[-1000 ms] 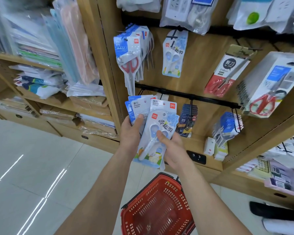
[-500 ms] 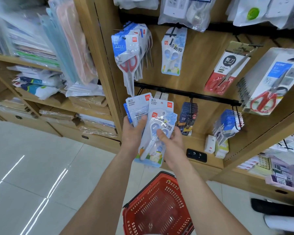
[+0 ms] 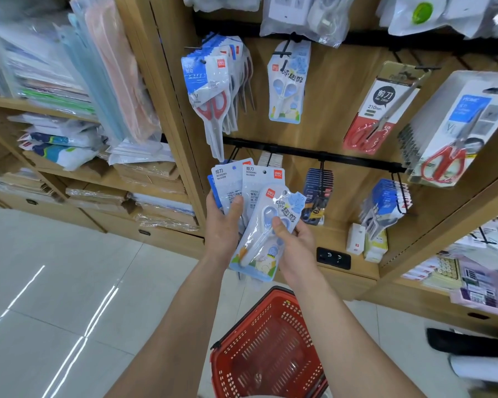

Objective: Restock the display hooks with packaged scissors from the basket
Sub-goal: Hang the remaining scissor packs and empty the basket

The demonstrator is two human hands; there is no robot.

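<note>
My left hand (image 3: 223, 225) grips a fan of white-and-blue scissor packs (image 3: 232, 183), thumb on their fronts. My right hand (image 3: 295, 245) pinches a pale blue pack of child scissors (image 3: 263, 237), tilted so its top leans right, in front of the fan. Directly above, one matching pale blue pack (image 3: 288, 84) hangs on a display hook (image 3: 283, 51). Left of that hook hang several red-handled scissor packs (image 3: 210, 90). The red basket (image 3: 270, 346) hangs below my arms, and I cannot make out anything inside it.
A black rail (image 3: 314, 153) carries lower hooks with dark packs (image 3: 318, 193) and blue packs (image 3: 385, 205). Larger red scissors packs (image 3: 383, 110) (image 3: 454, 130) hang at right. Wooden shelves of stationery (image 3: 69, 145) stand at left over a tiled floor.
My right hand has drawn the pale blue pack off the stack, sliding it right and tilting it. The left hand's fan is more exposed. The view has shifted slightly.
</note>
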